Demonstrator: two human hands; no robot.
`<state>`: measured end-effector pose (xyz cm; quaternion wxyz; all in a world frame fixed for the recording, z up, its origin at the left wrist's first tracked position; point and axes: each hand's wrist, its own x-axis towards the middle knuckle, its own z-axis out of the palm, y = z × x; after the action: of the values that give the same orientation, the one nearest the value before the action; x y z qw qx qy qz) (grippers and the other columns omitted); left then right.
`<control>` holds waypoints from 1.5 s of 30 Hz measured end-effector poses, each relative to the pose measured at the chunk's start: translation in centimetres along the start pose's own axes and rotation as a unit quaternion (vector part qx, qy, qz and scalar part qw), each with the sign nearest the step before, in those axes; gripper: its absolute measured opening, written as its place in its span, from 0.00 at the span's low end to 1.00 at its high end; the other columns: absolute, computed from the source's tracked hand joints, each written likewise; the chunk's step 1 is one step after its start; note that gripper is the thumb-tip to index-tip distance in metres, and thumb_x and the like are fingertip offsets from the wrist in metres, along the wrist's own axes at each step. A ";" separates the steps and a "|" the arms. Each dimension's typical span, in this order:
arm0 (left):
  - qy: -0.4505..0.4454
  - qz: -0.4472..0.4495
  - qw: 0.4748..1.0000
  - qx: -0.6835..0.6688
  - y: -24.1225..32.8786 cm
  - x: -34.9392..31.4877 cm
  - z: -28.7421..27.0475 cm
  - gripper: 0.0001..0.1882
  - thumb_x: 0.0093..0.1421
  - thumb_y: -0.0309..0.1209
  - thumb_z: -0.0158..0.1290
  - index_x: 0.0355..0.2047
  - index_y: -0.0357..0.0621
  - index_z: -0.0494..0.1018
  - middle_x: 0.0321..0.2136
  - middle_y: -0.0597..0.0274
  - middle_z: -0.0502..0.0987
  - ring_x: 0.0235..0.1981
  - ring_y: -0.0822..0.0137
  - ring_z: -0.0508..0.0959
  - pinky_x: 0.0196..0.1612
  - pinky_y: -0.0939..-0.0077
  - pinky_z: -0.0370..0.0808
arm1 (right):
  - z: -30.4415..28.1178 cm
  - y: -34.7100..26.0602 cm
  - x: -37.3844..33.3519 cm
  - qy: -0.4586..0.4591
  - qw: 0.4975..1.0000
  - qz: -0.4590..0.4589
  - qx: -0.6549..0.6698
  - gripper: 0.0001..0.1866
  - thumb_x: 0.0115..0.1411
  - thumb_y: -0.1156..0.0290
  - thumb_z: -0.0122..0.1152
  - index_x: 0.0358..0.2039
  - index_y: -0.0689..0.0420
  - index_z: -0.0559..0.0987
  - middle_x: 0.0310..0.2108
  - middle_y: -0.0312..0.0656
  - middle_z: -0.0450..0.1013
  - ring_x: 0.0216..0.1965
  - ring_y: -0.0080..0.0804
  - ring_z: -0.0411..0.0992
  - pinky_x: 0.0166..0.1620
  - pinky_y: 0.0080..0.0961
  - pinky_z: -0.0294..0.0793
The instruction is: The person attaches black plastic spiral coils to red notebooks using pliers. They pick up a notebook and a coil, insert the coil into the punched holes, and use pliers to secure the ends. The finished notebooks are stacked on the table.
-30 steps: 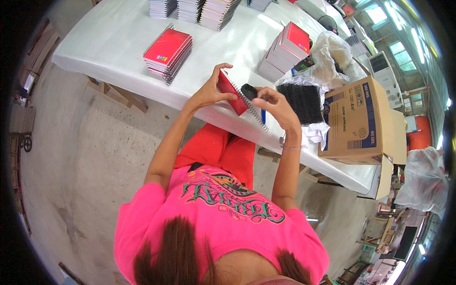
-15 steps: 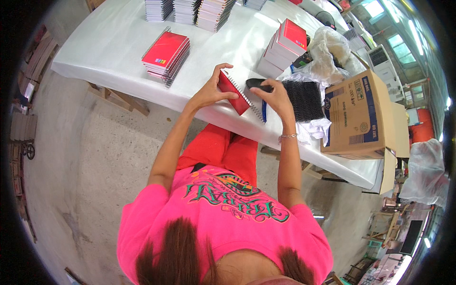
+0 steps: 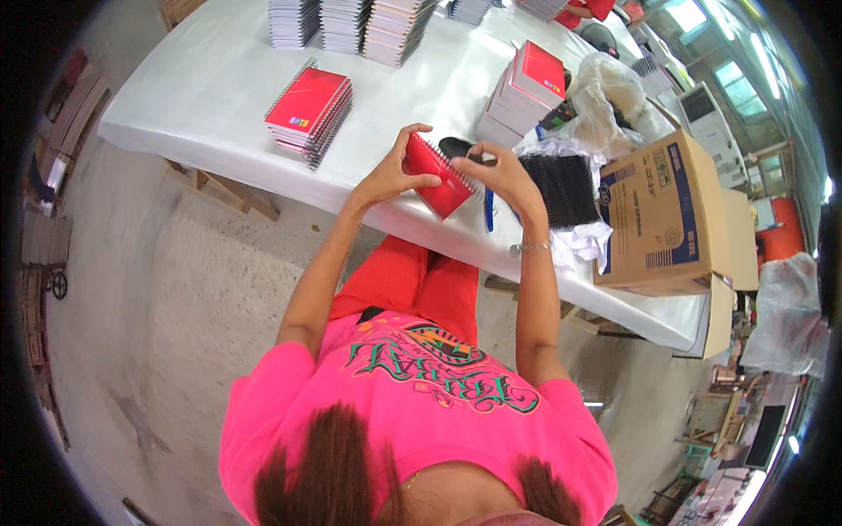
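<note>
A small red-covered notebook (image 3: 431,181) is tilted above the table's near edge, gripped by my left hand (image 3: 395,175) with the thumb across its cover. A wire coil (image 3: 462,179) runs along the notebook's right edge. At that coil, my right hand (image 3: 504,178) has its thumb and index finger bent together on the wire. Just behind lies a black oval object (image 3: 453,146), partly hidden by the fingers; its kind is unclear. Beside the right hand is a slim blue item (image 3: 488,210), also partly covered.
Red spiral notebooks (image 3: 307,101) are stacked at left, unbound red-topped book blocks (image 3: 531,79) at right. Several coil-bound stacks (image 3: 395,33) stand at the back. Black wire coils (image 3: 561,188) lie beside an open cardboard box (image 3: 653,215) on the white-covered table (image 3: 202,96).
My right hand has let go of the black oval object, which now lies on the table, and has moved its fingers to the coil. The notebook's cover has turned more into view.
</note>
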<state>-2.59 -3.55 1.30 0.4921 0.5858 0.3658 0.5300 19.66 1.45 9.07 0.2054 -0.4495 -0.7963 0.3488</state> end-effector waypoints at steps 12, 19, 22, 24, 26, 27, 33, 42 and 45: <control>-0.029 0.024 0.999 -0.012 -1.5 0.4 -0.4 0.34 0.60 0.36 0.60 0.63 0.51 0.56 0.35 0.67 0.66 0.38 0.74 0.68 0.47 0.75 0.68 | 0.3 2.3 1.3 -0.092 0.935 0.092 0.329 0.13 0.62 0.60 0.65 0.35 0.58 0.79 0.36 0.32 0.73 0.40 0.20 0.70 0.41 0.18 0.69; -0.029 0.016 0.999 -0.020 -1.7 -0.2 -0.6 0.35 0.59 0.36 0.61 0.63 0.50 0.57 0.39 0.65 0.68 0.41 0.72 0.70 0.50 0.75 0.67 | 1.3 1.1 0.7 -0.072 0.981 0.066 0.166 0.13 0.58 0.59 0.69 0.33 0.55 0.79 0.35 0.29 0.72 0.38 0.16 0.67 0.42 0.16 0.65; -0.033 0.018 0.999 -0.013 -1.6 0.1 -0.5 0.36 0.59 0.36 0.61 0.64 0.50 0.56 0.43 0.63 0.69 0.43 0.71 0.70 0.53 0.74 0.67 | 1.7 2.0 0.8 -0.064 0.966 0.051 0.245 0.10 0.60 0.62 0.67 0.32 0.55 0.78 0.37 0.30 0.73 0.38 0.17 0.68 0.50 0.18 0.68; -0.025 0.031 0.999 -0.021 -1.6 0.1 -0.5 0.36 0.60 0.36 0.61 0.64 0.50 0.56 0.44 0.62 0.70 0.45 0.70 0.71 0.54 0.73 0.67 | 2.1 1.3 0.5 -0.054 0.958 0.059 0.274 0.10 0.60 0.62 0.67 0.31 0.54 0.78 0.38 0.30 0.73 0.39 0.17 0.68 0.53 0.19 0.68; -0.016 0.052 0.998 -0.043 -1.7 0.2 -0.2 0.35 0.60 0.36 0.60 0.64 0.50 0.56 0.45 0.62 0.70 0.45 0.70 0.71 0.54 0.73 0.68 | 2.1 1.3 1.0 -0.059 0.959 0.043 0.274 0.11 0.60 0.62 0.67 0.31 0.55 0.78 0.36 0.31 0.73 0.41 0.17 0.69 0.47 0.18 0.68; -0.019 0.043 0.998 -0.041 -1.7 0.1 -0.3 0.35 0.60 0.35 0.60 0.64 0.50 0.56 0.45 0.62 0.70 0.46 0.70 0.71 0.55 0.73 0.68 | 2.1 1.4 0.8 -0.057 0.969 0.040 0.239 0.11 0.60 0.62 0.67 0.32 0.55 0.78 0.36 0.31 0.73 0.41 0.18 0.69 0.46 0.17 0.68; 0.029 0.048 0.998 -0.022 -1.5 0.0 0.0 0.29 0.62 0.32 0.58 0.60 0.50 0.60 0.44 0.61 0.70 0.42 0.72 0.70 0.50 0.75 0.69 | 3.3 2.1 0.9 0.064 0.981 0.020 0.181 0.19 0.59 0.59 0.69 0.44 0.58 0.78 0.42 0.38 0.75 0.42 0.28 0.72 0.44 0.23 0.72; 0.258 0.069 0.961 0.069 -0.9 -2.9 2.5 0.16 0.69 0.32 0.47 0.56 0.44 0.63 0.50 0.63 0.68 0.42 0.70 0.69 0.49 0.74 0.67 | 6.2 6.0 -6.2 0.287 0.921 0.093 -0.247 0.31 0.57 0.50 0.66 0.55 0.54 0.72 0.52 0.53 0.65 0.54 0.53 0.61 0.56 0.51 0.59; 0.261 0.065 0.957 0.106 -1.3 -3.1 2.2 0.12 0.67 0.32 0.50 0.48 0.40 0.69 0.47 0.59 0.72 0.47 0.66 0.71 0.53 0.72 0.66 | 7.5 6.7 -6.9 0.295 0.902 0.093 -0.301 0.38 0.56 0.50 0.66 0.60 0.59 0.65 0.51 0.55 0.64 0.55 0.53 0.61 0.56 0.54 0.55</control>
<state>-0.80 -6.59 -0.66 0.2795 0.4984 0.4968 0.6532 22.19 -4.94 -1.02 0.2524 -0.6441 -0.7210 -0.0390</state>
